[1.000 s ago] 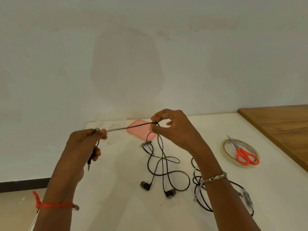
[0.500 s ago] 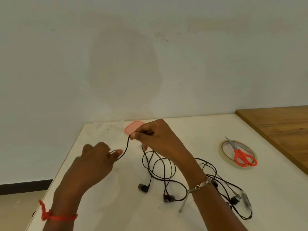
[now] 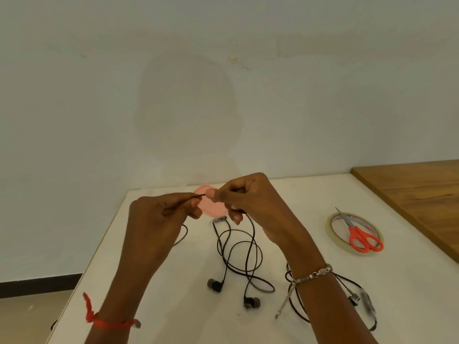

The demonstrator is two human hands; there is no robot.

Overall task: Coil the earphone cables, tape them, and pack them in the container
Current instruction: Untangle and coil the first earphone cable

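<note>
My left hand (image 3: 159, 219) and my right hand (image 3: 250, 202) are raised close together over the white table (image 3: 173, 306), both pinching one black earphone cable (image 3: 238, 252). Its loose loops hang down to the table, ending in two earbuds (image 3: 214, 285) near the front. A short stretch of cable runs between my fingertips. A second black earphone set (image 3: 357, 294) lies tangled under my right forearm. The pink container lid (image 3: 211, 207) sits flat behind my hands, partly hidden. A tape roll (image 3: 332, 234) lies at the right.
Orange-handled scissors (image 3: 360, 237) lie across the tape roll. A wooden tabletop (image 3: 422, 189) adjoins the white table on the right. A pale wall stands close behind. The table's left edge drops to the floor (image 3: 29, 314).
My hands have come together and risen; the cable span between them has shortened from a long taut line to a short piece. The left hand moved rightward.
</note>
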